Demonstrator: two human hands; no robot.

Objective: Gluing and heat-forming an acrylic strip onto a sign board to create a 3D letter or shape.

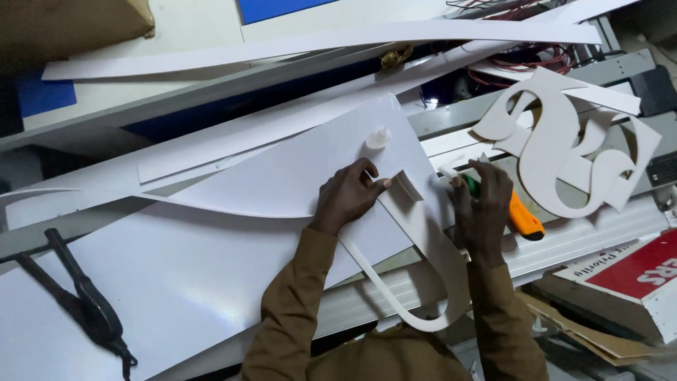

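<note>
Head view: right hand (482,204) grips a small green-capped tube (468,185); contents hidden.

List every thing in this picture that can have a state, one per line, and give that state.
Left hand: pinching the end of the curved white strip.
Right hand: closed around the orange utility knife.
Curved white strip: bent into a U, end folded up.
Orange utility knife: held, blade hidden.
White cut-out shape: lying flat, untouched.
Black clamp tool: lying on the white sheet, unused.

Two hands (349,197), one orange utility knife (525,219), one black pliers (84,300), perhaps several white cut-outs (564,148).
</note>
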